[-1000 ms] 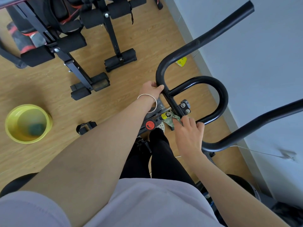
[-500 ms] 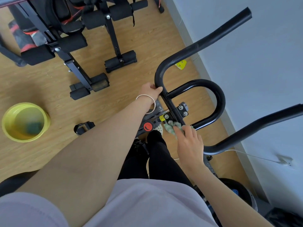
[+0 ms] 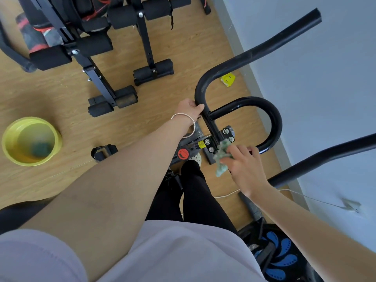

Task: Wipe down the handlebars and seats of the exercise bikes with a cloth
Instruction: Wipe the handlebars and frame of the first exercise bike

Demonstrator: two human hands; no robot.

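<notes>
Green cloth [image 3: 221,159]: right hand [image 3: 244,169] is pinching it, rubbing around the clamp [image 3: 209,145].
Left hand [image 3: 189,109]: gripping the handlebar [image 3: 254,53], likely steadying it for wiping.

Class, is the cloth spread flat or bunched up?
Bunched: the cloth is crumpled in the right hand, one end dangling.

the glossy black tubular metal handlebar [image 3: 276,123] bends into a closed loop at its middle, and two long horns sweep up and out to the right. the crumpled pale green cloth [image 3: 221,152] is bunched against the bolted clamp [image 3: 227,135] at the loop's base, with a tail hanging down.
</notes>
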